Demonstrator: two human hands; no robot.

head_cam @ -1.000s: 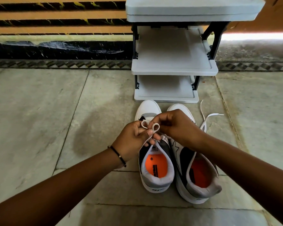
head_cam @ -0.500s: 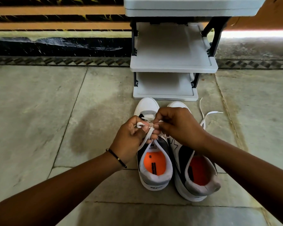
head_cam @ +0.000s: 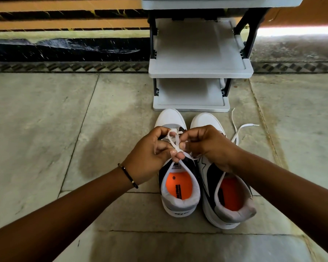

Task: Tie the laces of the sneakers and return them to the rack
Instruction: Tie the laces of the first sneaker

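A white lace (head_cam: 173, 139) is pinched between both hands above the left sneaker (head_cam: 178, 186). The left hand (head_cam: 150, 157) is closed, with thumb and fingertips gripping the lace where its strands cross; a loop is held up just above that pinch. The right hand (head_cam: 206, 144) is also closed, its fingertips nipped on the lace end at the top of the loop. The two hands are nearly touching. A dark bracelet (head_cam: 128, 175) is worn on the left wrist.

Under the hands, the left sneaker is set on the floor (head_cam: 45, 129), toe toward the rack (head_cam: 199, 70), its orange insole showing. The right sneaker (head_cam: 227, 195) is set just beside it, parallel, partly covered by the right wrist. Its lace (head_cam: 240, 129) is untied and trails loose across the floor to the right of the toe.

The grey rack is placed just beyond the toes, against the wall. No shoes are seen on the shelves that show.
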